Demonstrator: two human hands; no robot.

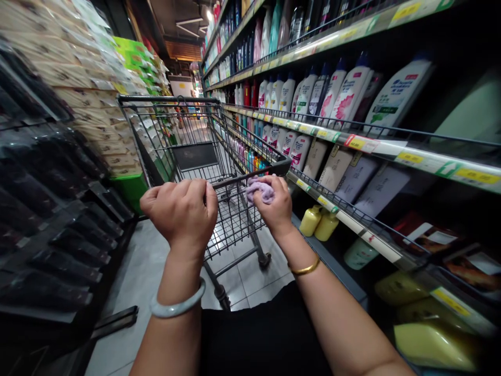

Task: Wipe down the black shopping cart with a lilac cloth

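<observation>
A dark wire shopping cart [195, 156] stands in front of me, and no goods show in its basket. My left hand [183, 209] is closed in a fist around the left part of the cart's handle [235, 180]; the handle runs into the fist and its left end is hidden. A crumpled light-purple cloth [261, 191] is pinched in the fingers of my right hand [277, 202], right at the handle's right part. Whether those fingers also press on the handle I cannot tell.
Along the right run shelves [352, 137] of shampoo bottles [354, 91], with yellow bottles [310, 220] low down. To the left stand stacked packages [94, 104] and a rack of dark wrapped items [47, 193]. A tiled floor [144, 261] lies between them.
</observation>
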